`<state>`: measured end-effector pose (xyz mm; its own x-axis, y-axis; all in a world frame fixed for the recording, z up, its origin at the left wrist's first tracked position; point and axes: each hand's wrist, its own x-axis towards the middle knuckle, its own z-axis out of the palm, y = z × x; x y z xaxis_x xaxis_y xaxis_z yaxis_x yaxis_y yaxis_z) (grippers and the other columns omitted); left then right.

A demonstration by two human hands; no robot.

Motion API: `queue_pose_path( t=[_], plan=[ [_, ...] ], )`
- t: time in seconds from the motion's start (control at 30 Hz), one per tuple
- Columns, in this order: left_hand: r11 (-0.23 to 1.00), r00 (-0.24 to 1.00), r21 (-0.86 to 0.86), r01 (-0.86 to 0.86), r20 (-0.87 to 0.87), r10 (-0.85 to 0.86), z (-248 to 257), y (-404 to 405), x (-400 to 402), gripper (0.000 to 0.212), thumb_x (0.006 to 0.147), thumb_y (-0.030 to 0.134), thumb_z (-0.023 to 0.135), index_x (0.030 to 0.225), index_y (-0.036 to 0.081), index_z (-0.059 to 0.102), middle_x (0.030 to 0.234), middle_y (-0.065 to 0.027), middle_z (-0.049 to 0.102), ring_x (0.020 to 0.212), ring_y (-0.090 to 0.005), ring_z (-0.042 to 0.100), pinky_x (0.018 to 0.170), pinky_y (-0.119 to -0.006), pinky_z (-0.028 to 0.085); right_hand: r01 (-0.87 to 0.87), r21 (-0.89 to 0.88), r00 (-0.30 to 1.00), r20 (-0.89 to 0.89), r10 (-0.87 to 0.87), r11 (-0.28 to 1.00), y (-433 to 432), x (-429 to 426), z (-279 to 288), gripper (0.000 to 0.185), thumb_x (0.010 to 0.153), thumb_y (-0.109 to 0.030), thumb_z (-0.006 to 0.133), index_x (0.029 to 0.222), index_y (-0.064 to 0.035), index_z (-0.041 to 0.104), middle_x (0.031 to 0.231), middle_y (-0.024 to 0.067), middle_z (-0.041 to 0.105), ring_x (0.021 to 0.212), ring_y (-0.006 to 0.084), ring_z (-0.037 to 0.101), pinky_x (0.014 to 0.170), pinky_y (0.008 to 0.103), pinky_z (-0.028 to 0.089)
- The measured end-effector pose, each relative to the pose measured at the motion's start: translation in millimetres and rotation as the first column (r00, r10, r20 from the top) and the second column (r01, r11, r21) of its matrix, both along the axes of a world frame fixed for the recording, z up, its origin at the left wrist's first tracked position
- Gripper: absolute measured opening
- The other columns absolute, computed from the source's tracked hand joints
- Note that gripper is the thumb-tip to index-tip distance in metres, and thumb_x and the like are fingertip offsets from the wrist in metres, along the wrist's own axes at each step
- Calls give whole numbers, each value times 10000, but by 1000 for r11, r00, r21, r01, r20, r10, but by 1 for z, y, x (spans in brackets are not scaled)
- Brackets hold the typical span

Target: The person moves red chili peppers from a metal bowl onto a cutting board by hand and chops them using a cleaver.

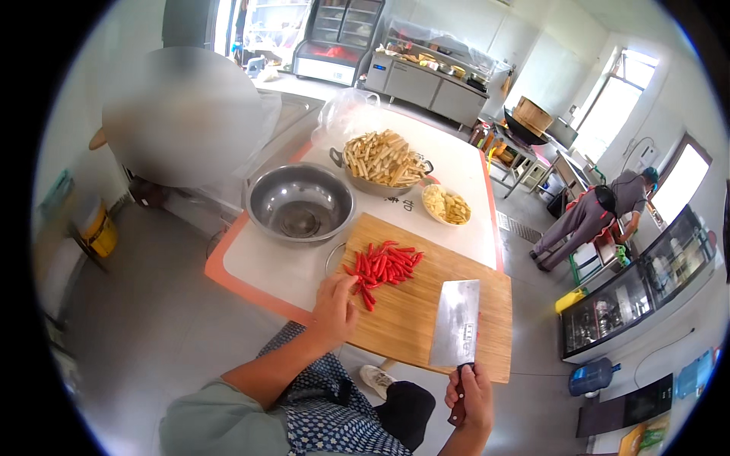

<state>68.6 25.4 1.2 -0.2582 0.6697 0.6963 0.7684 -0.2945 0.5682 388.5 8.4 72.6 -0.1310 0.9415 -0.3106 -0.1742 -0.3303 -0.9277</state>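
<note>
A wooden cutting board [433,285] lies across the near right part of the table, with a pile of red chili peppers [385,265] on its left side. My left hand [337,305] is at the board's left edge, its fingertips touching or very close to the nearest peppers; whether it pinches one is unclear. My right hand [472,393] grips the dark handle of a cleaver [456,319], whose broad blade lies over the board's right part. A few red bits show just right of the blade.
Behind the board are a steel bowl [302,199], a pan of pale cut strips [385,162], a small bowl of yellowish slices [446,204] and a plastic bag [348,117]. A blurred person is at the left; another person [593,211] bends over at the right.
</note>
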Motion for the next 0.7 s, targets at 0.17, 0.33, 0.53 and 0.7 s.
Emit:
queue_pose_path(
  t=[0.17, 0.33, 0.53, 0.7],
  plan=[
    [999, 998, -33, 29, -55, -31, 5, -1, -1, 497, 779, -50, 608, 1271, 1, 564, 1224, -184, 579, 1132, -396, 542, 989, -498, 433, 23, 43, 1000, -4, -23, 999, 7, 9, -19, 97, 1082, -147, 465, 1066, -51, 470, 793, 54, 516, 527, 129, 514, 433, 281, 445],
    [985, 946, -100, 139, -279, -162, 18, 10, -9, 350, 805, -3, 645, 1152, 40, 658, 1146, -100, 624, 1097, -335, 559, 961, -457, 451, 24, 103, 993, 112, -35, 994, 6, 17, -18, 120, 1086, -162, 468, 1012, -69, 452, 792, 53, 522, 513, 116, 503, 415, 268, 436],
    [937, 835, -196, 290, -427, -347, 12, 43, -34, 131, 815, 85, 699, 942, 75, 733, 997, -65, 660, 1003, -289, 592, 896, -412, 474, 38, 132, 985, 164, -59, 990, 2, 14, -19, 117, 1084, -156, 466, 1030, -52, 464, 792, 54, 523, 507, 115, 504, 416, 269, 439],
    [861, 835, -363, 356, -292, -467, 31, 32, -23, 79, 853, 106, 713, 921, 71, 732, 949, -81, 657, 953, -299, 611, 873, -405, 477, -39, 162, 974, 225, 2, 986, 3, 8, -8, 97, 1072, -124, 485, 1046, -31, 472, 792, 55, 523, 518, 114, 511, 432, 273, 447]
  ],
)
